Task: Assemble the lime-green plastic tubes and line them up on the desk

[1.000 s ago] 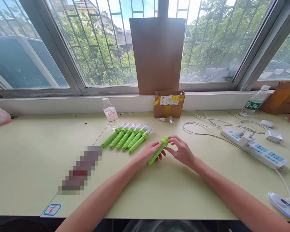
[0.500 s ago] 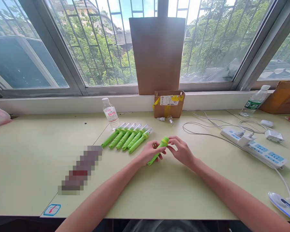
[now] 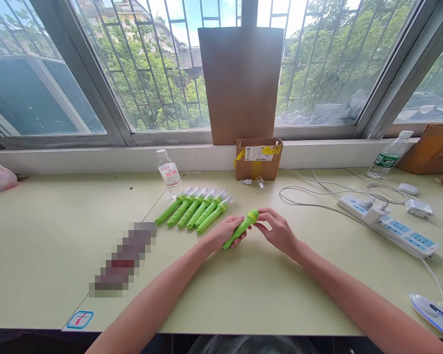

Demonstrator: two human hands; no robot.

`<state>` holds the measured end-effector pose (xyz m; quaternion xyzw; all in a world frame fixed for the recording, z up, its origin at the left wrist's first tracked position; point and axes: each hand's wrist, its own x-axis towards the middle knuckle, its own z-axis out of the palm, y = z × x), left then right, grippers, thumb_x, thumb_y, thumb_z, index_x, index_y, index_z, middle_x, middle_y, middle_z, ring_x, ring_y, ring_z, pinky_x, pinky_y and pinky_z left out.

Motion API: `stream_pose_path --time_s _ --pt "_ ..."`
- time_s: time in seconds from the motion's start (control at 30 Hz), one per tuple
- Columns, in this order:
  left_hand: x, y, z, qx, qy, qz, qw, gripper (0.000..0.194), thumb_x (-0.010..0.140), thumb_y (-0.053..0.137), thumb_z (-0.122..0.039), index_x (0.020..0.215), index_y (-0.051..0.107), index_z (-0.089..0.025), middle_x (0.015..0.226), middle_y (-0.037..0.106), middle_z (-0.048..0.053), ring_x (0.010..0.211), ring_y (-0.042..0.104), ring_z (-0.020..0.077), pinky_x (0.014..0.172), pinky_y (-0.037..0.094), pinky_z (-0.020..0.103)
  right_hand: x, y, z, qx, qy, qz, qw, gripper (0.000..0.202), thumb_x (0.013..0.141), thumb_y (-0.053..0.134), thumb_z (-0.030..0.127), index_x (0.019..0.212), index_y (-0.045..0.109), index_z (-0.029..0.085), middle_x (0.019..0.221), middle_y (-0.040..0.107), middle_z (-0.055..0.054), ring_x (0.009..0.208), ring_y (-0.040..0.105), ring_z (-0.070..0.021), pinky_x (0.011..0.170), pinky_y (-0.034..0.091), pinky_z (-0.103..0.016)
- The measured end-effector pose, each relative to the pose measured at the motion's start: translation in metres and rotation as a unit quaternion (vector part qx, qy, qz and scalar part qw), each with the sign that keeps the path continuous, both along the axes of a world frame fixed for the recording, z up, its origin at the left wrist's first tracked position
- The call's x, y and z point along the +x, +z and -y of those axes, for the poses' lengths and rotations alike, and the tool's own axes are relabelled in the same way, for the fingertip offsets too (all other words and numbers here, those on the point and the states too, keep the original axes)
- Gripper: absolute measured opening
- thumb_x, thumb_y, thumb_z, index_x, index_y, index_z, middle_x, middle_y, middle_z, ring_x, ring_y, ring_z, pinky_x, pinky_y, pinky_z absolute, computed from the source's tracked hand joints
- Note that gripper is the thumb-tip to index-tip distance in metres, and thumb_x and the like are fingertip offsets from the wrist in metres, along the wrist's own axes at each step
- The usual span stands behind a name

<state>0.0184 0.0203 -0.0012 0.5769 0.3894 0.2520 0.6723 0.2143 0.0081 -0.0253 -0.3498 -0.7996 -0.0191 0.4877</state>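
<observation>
My left hand (image 3: 231,231) is closed around the body of a green plastic tube (image 3: 241,229), which slants with its ribbed, wider end up and to the right. At that ribbed end, my right hand (image 3: 278,230) has its thumb and fingertips bent in a pinch against the collar. No clear cap shows on this tube. To the left, several matching green tubes (image 3: 189,211) with clear caps lie side by side in a slanted row. A clear cap (image 3: 260,184) and a small white-and-clear piece (image 3: 246,182) lie before the cardboard box.
A water bottle (image 3: 170,173) stands behind the row. The small cardboard box (image 3: 258,169) sits by the window ledge. On the right are a power strip (image 3: 389,223), white cables (image 3: 310,202), another bottle (image 3: 389,156) and a white-and-blue device (image 3: 433,312). A blurred patch (image 3: 123,260) covers something at left.
My left hand has shifted its hold: the thumb no longer lies across the front of the tube, and more of its body shows. The tube's lower end has moved slightly left and up.
</observation>
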Motion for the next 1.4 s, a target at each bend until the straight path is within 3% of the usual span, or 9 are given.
stream_pose_path --time_s 0.27,0.43,0.63,0.73,0.87,1.1,1.4 --pt "0.002 0.008 0.006 0.040 -0.024 -0.038 0.998 0.052 0.080 0.043 -0.069 0.084 0.051 -0.018 0.048 0.046 -0.006 0.031 0.030 0.0049 0.032 0.023 0.018 -0.001 -0.003 0.001 0.043 0.012 0.014 0.999 0.012 0.086 0.055 0.012 0.080 0.058 0.021 0.099 0.064 -0.008 0.080 0.066 -0.0149 0.068 0.056 -0.028" --pt "0.004 0.008 0.007 0.042 0.006 -0.027 0.999 0.055 0.080 0.038 -0.071 0.085 0.052 -0.017 0.047 0.045 -0.006 0.030 0.032 0.0061 0.032 0.024 0.020 -0.001 -0.002 0.001 0.054 -0.006 0.009 0.998 0.013 0.085 0.057 0.012 0.075 0.057 0.020 0.104 0.062 -0.009 0.083 0.066 -0.0155 0.069 0.056 -0.028" --pt "0.005 0.008 0.009 0.136 0.040 -0.089 0.986 0.051 0.080 0.044 -0.067 0.086 0.052 -0.018 0.052 0.048 -0.005 0.036 0.036 0.0067 0.039 0.030 0.020 0.004 -0.004 -0.003 0.019 -0.018 -0.008 1.000 0.013 0.087 0.056 0.019 0.075 0.059 0.022 0.103 0.061 -0.008 0.082 0.066 -0.0161 0.068 0.057 -0.030" --pt "0.003 0.005 0.008 0.267 0.088 -0.157 0.947 0.045 0.081 0.046 -0.062 0.087 0.055 -0.018 0.061 0.054 -0.002 0.046 0.044 0.0092 0.047 0.034 0.022 0.007 -0.008 -0.005 -0.002 -0.013 -0.018 1.000 0.012 0.087 0.056 0.022 0.077 0.062 0.023 0.104 0.061 -0.009 0.081 0.066 -0.0167 0.067 0.058 -0.032" --pt "0.000 -0.003 0.006 0.419 0.118 -0.279 0.856 0.032 0.082 0.053 -0.052 0.087 0.059 -0.020 0.067 0.058 0.001 0.059 0.053 0.0154 0.056 0.035 0.025 0.007 -0.011 -0.006 -0.011 -0.006 -0.021 1.000 0.010 0.087 0.057 0.022 0.080 0.064 0.023 0.102 0.061 -0.008 0.083 0.065 -0.0167 0.068 0.058 -0.032" --pt "0.000 -0.013 0.000 0.484 0.124 -0.378 0.779 0.024 0.089 0.048 -0.041 0.091 0.058 -0.020 0.085 0.064 0.007 0.077 0.061 0.0220 0.062 0.039 0.027 0.007 -0.011 -0.007 -0.028 -0.041 0.001 0.999 0.008 0.086 0.058 0.024 0.079 0.062 0.022 0.100 0.062 -0.008 0.086 0.064 -0.0185 0.073 0.056 -0.034" --pt "0.001 -0.016 0.000 0.505 0.118 -0.444 0.731 0.019 0.091 0.044 -0.031 0.098 0.055 -0.017 0.092 0.064 0.008 0.087 0.060 0.0230 0.066 0.041 0.030 0.008 -0.023 -0.030 -0.113 -0.113 0.022 0.987 0.017 0.089 0.051 0.033 0.093 0.062 0.021 0.099 0.063 -0.009 0.092 0.063 -0.0223 0.078 0.054 -0.038"
